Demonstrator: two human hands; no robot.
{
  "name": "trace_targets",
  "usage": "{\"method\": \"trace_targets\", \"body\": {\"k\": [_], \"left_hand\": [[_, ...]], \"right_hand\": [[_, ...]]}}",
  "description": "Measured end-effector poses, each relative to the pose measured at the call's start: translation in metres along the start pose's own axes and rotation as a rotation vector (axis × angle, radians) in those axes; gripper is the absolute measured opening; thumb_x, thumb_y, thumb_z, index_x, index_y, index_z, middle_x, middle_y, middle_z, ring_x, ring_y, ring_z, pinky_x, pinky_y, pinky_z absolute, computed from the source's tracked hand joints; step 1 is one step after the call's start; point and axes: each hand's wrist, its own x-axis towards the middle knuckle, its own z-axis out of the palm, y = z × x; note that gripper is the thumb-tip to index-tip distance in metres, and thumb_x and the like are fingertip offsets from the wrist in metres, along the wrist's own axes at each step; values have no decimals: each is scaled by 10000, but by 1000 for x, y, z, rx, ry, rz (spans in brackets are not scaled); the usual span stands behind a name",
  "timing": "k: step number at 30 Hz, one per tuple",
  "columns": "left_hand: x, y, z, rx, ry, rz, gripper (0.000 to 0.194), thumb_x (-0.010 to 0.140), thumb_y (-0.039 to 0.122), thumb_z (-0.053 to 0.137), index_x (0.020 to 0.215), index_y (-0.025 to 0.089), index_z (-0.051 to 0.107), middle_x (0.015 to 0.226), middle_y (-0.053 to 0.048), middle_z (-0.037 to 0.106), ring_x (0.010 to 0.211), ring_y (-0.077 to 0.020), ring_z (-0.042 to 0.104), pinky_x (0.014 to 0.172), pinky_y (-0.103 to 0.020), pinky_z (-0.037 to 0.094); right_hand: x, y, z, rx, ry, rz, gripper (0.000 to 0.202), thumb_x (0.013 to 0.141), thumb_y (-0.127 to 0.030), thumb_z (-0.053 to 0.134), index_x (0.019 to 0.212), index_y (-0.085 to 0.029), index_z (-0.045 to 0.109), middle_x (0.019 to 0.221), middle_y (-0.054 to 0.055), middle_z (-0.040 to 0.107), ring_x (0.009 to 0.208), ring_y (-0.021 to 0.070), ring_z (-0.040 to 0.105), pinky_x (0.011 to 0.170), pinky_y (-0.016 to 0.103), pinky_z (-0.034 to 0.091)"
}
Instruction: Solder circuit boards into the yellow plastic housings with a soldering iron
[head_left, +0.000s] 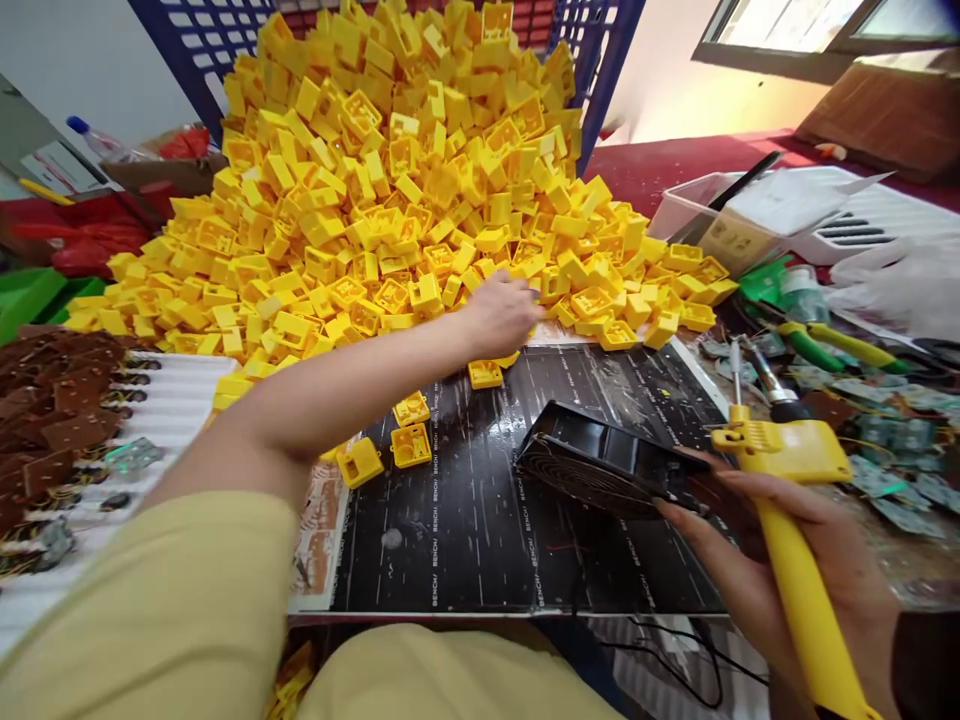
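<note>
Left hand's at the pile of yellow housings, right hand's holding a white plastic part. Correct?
Not quite: the plastic part in the right hand is black, not white, as the head view shows. The left hand is indeed at the pile of yellow housings.

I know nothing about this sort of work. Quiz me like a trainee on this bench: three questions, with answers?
1. Multiple choice: where is the left hand?
A) At the pile of yellow plastic housings
B) On the green-handled pliers
C) Inside the cardboard box

2. True or false: the yellow-handled tool lies flat on the black bench mat.

3. Fill in the missing colour: the right hand grips a ____ plastic case with a ringed face.

Key
1. A
2. False; the yellow-handled tool is in the right hand.
3. Black
</note>
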Motion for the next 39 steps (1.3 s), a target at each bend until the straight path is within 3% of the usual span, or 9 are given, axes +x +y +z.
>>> {"method": "trace_targets", "body": {"k": [2,4,8,14,21,26,32,36,39], "left_hand": [[45,19,16,-87,105,163,325,894,179,445,1120,184,679,1236,-78,641,1218,-225,503,1121,-364,286],[75,27,36,-106,99,107,350,888,173,436,1137,150,680,1248,-109,638,1240,-258,493,1169,-430,221],[85,16,70,-104,-5,-62,436,898,230,420,1276,110,604,1311,-182,594,1276,-338,462,1161,-620,170],[32,-5,78,-70,-81,-146,450,882,283,441,1301,199,586,1355,-158,560,1225,-343,470,1098,-694,204],[-28,-26,69,27,-97,-169,396,821,238,502,1164,127,664,1329,-205,550,1256,-394,410,1063,-678,246],[-71,-55,51,84,-61,-265,389,810,289,530,1151,133,634,1246,-190,600,1219,-387,451,1038,-632,286],[-137,-75,41,60,-42,-343,374,852,319,499,1166,141,599,1183,-186,612,1172,-365,498,912,-496,413],[-169,-81,41,46,3,-390,386,911,443,443,1168,212,616,1218,-150,609,1213,-356,468,992,-549,342],[-171,-82,38,14,118,-352,464,903,548,457,1184,221,628,1310,-143,576,1307,-363,400,1092,-585,219]], "right_hand": [[1,-1,0,-10,-2,-24,512,781,-298,770,1242,-342,551,1199,-64,646,1027,202,650,946,348,492],[2,-3,-1,-52,-6,-46,506,801,-299,754,1259,-328,542,1224,-60,637,1044,200,645,966,348,477],[3,-6,-2,-137,-8,-81,486,821,-302,738,1266,-292,541,1173,-40,659,968,193,664,904,346,496],[1,-7,-1,-99,25,-49,460,799,-296,757,1218,-284,568,1129,-33,671,977,190,669,913,322,527],[8,-2,12,-84,114,-21,440,739,-318,804,1132,-324,604,1054,-18,681,918,231,678,859,387,558],[26,-1,38,23,134,12,379,710,-346,819,1012,-270,603,1013,5,677,866,222,688,777,383,601],[51,1,88,208,62,58,421,689,-429,806,971,-252,549,988,1,678,833,190,690,792,377,614],[59,-8,101,234,36,62,474,658,-473,814,964,-246,534,939,4,682,835,201,694,774,382,616],[55,-15,82,176,84,50,450,648,-422,832,960,-247,560,955,39,686,850,208,693,775,363,604]]}}
